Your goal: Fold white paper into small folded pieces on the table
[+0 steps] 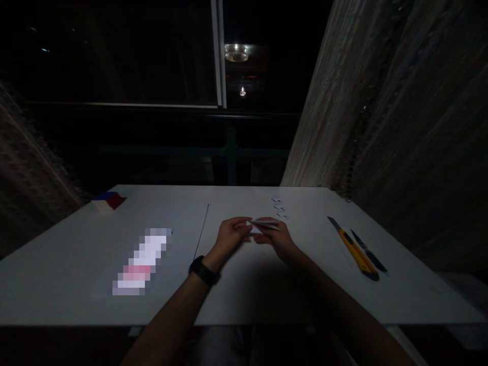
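Both my hands meet over the middle of a white table (76, 254) and pinch a small folded piece of white paper (265, 224). My left hand (229, 235), with a black watch on its wrist, grips the paper's left end with closed fingers. My right hand (277, 238) holds the right side from below and behind, fingers curled. The paper is lifted slightly above the tabletop.
A yellow utility knife (355, 250) and a black pen (369, 252) lie at the right. Small paper scraps (279, 207) sit behind my hands. A blurred-out strip (143, 260) lies at the left, a red-and-blue block (108, 200) at the far left corner. Curtains hang on both sides.
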`<state>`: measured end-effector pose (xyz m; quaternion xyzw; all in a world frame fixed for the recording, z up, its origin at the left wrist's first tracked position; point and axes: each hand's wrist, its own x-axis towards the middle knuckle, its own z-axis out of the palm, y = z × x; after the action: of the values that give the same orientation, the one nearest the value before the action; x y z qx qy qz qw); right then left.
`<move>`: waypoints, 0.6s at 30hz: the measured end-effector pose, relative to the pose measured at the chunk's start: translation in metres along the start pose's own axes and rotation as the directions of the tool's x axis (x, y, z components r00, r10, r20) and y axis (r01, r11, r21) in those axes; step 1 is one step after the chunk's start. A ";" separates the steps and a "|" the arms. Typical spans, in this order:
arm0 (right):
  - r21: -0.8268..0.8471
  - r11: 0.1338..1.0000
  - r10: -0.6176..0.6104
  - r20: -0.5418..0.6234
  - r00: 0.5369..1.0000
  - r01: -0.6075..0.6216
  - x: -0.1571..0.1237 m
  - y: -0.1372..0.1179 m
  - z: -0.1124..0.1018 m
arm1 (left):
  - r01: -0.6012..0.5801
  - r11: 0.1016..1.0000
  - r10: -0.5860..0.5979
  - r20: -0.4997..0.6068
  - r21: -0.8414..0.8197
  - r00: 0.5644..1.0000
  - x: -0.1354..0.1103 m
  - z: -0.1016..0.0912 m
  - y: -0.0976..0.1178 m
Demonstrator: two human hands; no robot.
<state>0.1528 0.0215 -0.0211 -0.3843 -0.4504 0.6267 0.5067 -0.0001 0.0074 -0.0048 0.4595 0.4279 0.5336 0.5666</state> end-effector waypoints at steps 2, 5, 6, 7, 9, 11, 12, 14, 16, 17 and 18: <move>-0.005 1.000 0.001 -0.017 1.000 -0.001 0.000 0.000 0.001 | 0.006 1.000 -0.006 -0.017 0.019 1.000 0.000 -0.001 0.001; -0.060 0.998 -0.019 -0.011 1.000 0.018 0.001 0.000 0.001 | 0.018 0.996 -0.014 -0.051 0.092 0.999 0.002 -0.003 0.001; -0.083 0.996 -0.042 -0.007 0.999 0.041 0.002 0.000 0.001 | 0.022 0.992 -0.014 -0.069 0.122 0.997 0.003 -0.004 0.000; -0.101 0.992 -0.072 -0.005 0.997 0.071 0.003 0.000 0.001 | 0.031 0.989 -0.019 -0.084 0.147 0.996 0.003 -0.004 0.000; -0.119 0.985 -0.129 -0.016 0.991 0.127 0.004 0.001 0.001 | 0.061 0.985 -0.043 -0.111 0.164 0.993 0.004 -0.005 0.000; -0.113 0.980 -0.166 -0.033 0.986 0.161 0.005 0.002 0.001 | 0.098 0.987 -0.082 -0.122 0.130 0.989 0.004 -0.004 0.000; -0.104 0.979 -0.180 -0.037 0.983 0.176 0.005 0.002 0.001 | 0.110 0.989 -0.097 -0.121 0.103 0.988 0.003 -0.004 0.000; -0.081 0.976 -0.207 -0.053 0.977 0.202 0.004 0.002 0.003 | 0.109 0.993 -0.102 -0.120 0.052 0.987 0.001 -0.003 0.001; -0.056 0.974 -0.224 -0.088 0.971 0.220 0.003 0.002 0.005 | 0.098 0.995 -0.096 -0.113 0.010 0.989 -0.001 -0.002 0.003; -0.045 0.974 -0.226 -0.107 0.968 0.222 0.003 0.002 0.006 | 0.095 0.995 -0.095 -0.106 -0.008 0.990 -0.002 -0.002 0.003; -0.038 0.975 -0.223 -0.122 0.967 0.220 0.003 0.001 0.007 | 0.097 0.995 -0.099 -0.095 -0.022 0.991 -0.002 -0.002 0.003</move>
<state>0.1454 0.0230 -0.0204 -0.3763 -0.4654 0.5352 0.5962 -0.0025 0.0054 -0.0020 0.4069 0.4718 0.5303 0.5749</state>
